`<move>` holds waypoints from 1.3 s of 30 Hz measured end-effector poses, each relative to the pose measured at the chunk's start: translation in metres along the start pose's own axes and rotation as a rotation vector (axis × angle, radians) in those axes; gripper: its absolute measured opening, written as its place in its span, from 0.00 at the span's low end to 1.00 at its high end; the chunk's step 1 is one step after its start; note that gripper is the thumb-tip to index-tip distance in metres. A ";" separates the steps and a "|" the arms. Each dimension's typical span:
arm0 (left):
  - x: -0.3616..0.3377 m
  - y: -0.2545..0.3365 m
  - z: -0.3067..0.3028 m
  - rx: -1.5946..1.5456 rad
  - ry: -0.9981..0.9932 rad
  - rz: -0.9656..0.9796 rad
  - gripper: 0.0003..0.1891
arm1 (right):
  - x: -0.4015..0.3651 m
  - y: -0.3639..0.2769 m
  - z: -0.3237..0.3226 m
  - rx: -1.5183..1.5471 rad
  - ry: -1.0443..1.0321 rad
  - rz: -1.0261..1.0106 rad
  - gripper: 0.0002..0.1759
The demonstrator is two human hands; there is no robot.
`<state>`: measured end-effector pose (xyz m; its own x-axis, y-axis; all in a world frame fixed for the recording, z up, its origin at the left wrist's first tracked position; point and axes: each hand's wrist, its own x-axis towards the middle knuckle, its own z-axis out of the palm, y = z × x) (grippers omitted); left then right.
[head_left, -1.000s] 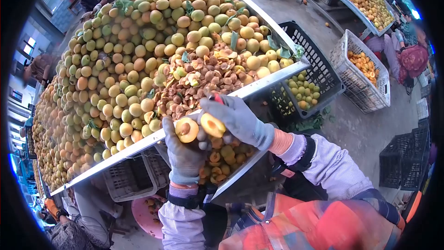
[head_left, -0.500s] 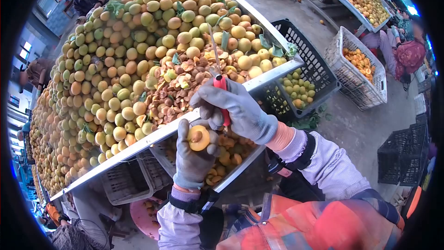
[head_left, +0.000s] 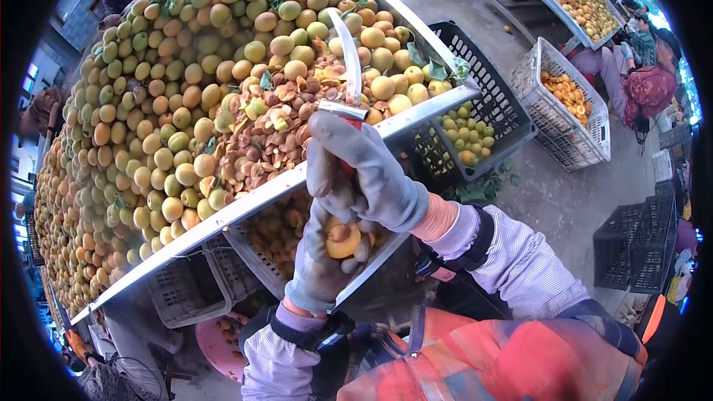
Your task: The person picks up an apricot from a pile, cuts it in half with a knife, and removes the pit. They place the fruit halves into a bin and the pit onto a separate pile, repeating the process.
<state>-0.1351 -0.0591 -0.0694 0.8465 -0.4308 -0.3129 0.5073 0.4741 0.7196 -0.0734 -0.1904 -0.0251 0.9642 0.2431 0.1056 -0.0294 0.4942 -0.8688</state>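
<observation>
My right hand [head_left: 375,182], in a grey work glove, is closed around the red handle of a curved-blade knife [head_left: 349,56]. The blade points up and away, over the fruit heap. Lower down, my gloved left hand [head_left: 316,263] grips a cut apricot half [head_left: 343,245] with its cut face up and the brown stone showing. The two hands are close together, just outside the metal rim [head_left: 245,206] of the table. Beyond them lie a pile of apricot stones and scraps [head_left: 271,134] and a large heap of whole apricots [head_left: 171,82].
Below the rim stands a crate with apricots [head_left: 278,241]. A black crate [head_left: 512,130] holds green fruit at right, near a white crate [head_left: 529,96] of apricot halves. A pink basin [head_left: 215,353] is at lower left. Other people work around the tables.
The knife has turned so its curved blade shows broadside. My left hand has moved right, in under my right hand, with the apricot half. The view has shifted slightly.
</observation>
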 end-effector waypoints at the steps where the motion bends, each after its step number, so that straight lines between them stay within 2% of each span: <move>1: 0.001 0.001 -0.006 -0.002 0.001 0.001 0.17 | 0.001 0.000 -0.001 0.038 -0.031 0.022 0.28; 2: 0.003 0.001 -0.017 -0.009 -0.093 -0.102 0.24 | 0.001 0.003 0.000 0.037 -0.033 0.025 0.28; 3: 0.004 0.000 -0.024 -0.015 -0.186 -0.206 0.32 | 0.001 0.007 0.002 -0.072 -0.014 -0.062 0.28; 4: 0.004 -0.003 -0.028 -0.017 -0.184 -0.205 0.32 | 0.002 0.011 0.002 -0.181 0.006 -0.151 0.28; 5: 0.004 -0.007 -0.030 -0.051 -0.198 -0.191 0.33 | 0.002 0.013 0.001 -0.182 0.005 -0.149 0.28; 7: 0.004 -0.005 -0.027 -0.086 -0.213 -0.176 0.34 | 0.004 0.019 -0.003 0.082 -0.046 -0.022 0.26; 9: 0.003 -0.004 -0.019 -0.098 -0.115 -0.179 0.35 | 0.005 0.024 -0.006 0.348 -0.093 0.105 0.25; 10: 0.003 -0.003 -0.015 -0.098 -0.115 -0.180 0.35 | 0.006 0.024 -0.005 0.481 -0.116 0.168 0.24; 12: 0.002 -0.002 -0.009 -0.149 -0.019 -0.110 0.25 | 0.008 0.027 -0.003 0.481 -0.037 0.206 0.26; 14: 0.002 0.003 -0.006 -0.137 0.016 -0.136 0.25 | 0.010 0.034 -0.006 0.499 0.101 0.307 0.27; 16: 0.005 0.001 -0.012 -0.150 0.087 -0.265 0.25 | 0.010 0.037 -0.006 0.501 0.112 0.296 0.27; 18: 0.002 -0.004 -0.008 -0.047 0.104 -0.203 0.25 | 0.011 0.040 -0.006 0.570 0.164 0.325 0.26; 19: 0.001 -0.005 -0.006 0.053 0.124 -0.132 0.25 | 0.010 0.039 -0.004 0.546 0.199 0.368 0.26; 20: 0.002 -0.005 -0.007 0.055 0.121 -0.134 0.25 | 0.010 0.037 -0.002 0.546 0.201 0.364 0.26; 22: 0.002 -0.004 -0.009 -0.106 0.040 -0.146 0.24 | 0.008 0.033 0.003 0.355 0.213 0.345 0.25; 24: 0.004 -0.003 -0.006 0.000 0.058 -0.108 0.22 | 0.008 0.033 0.001 0.373 0.220 0.345 0.25; 26: 0.008 -0.008 -0.012 -0.194 0.131 -0.223 0.20 | 0.007 0.031 0.005 0.262 0.278 0.354 0.25; 30: 0.012 -0.005 -0.006 -0.295 0.227 -0.299 0.19 | 0.005 0.021 0.012 0.147 0.303 0.374 0.27; 32: 0.017 -0.005 -0.010 -0.025 0.253 -0.108 0.15 | 0.013 0.028 0.011 0.334 0.388 0.355 0.28; 34: 0.020 -0.002 -0.007 -0.018 0.212 -0.046 0.18 | 0.035 0.042 -0.001 0.682 0.421 0.394 0.26; 35: 0.020 0.000 -0.006 -0.033 0.186 0.008 0.21 | 0.039 0.048 -0.011 0.825 0.304 0.354 0.22; 36: 0.024 0.009 0.002 -0.025 0.191 0.011 0.21 | 0.047 0.049 -0.010 0.886 0.334 0.310 0.22; 38: 0.036 0.035 0.021 -0.282 0.384 -0.104 0.22 | 0.060 0.024 -0.003 0.899 0.499 0.220 0.22; 39: 0.049 0.033 -0.004 -0.057 0.187 -0.058 0.24 | 0.069 0.027 -0.012 0.906 0.481 0.113 0.22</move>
<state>-0.0762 -0.0613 -0.0636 0.8282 -0.3114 -0.4660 0.5599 0.4972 0.6628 -0.0042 -0.1704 -0.0470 0.9411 0.0665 -0.3315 -0.1221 0.9811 -0.1499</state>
